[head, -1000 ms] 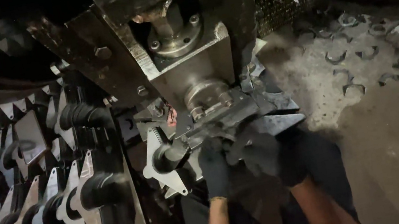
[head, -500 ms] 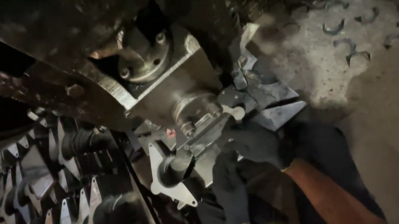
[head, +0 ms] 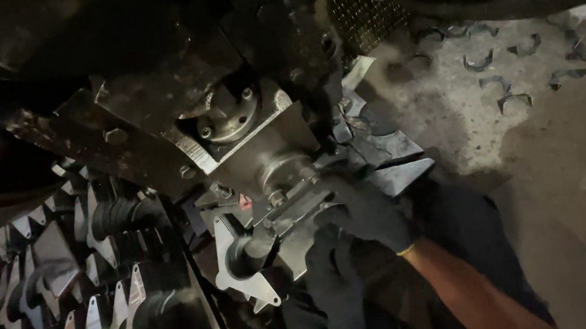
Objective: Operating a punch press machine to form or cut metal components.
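Head view showed both gloved hands at frame centre: right hand (head: 368, 211) clenched on a flat grey metal bracket (head: 299, 207) under the press head (head: 249, 140); left hand (head: 336, 280) steadying below. Seating it squarely seemed next.

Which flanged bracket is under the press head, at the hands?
The pale flanged bracket by the left hand, apart from the stacked rows of brackets further left.
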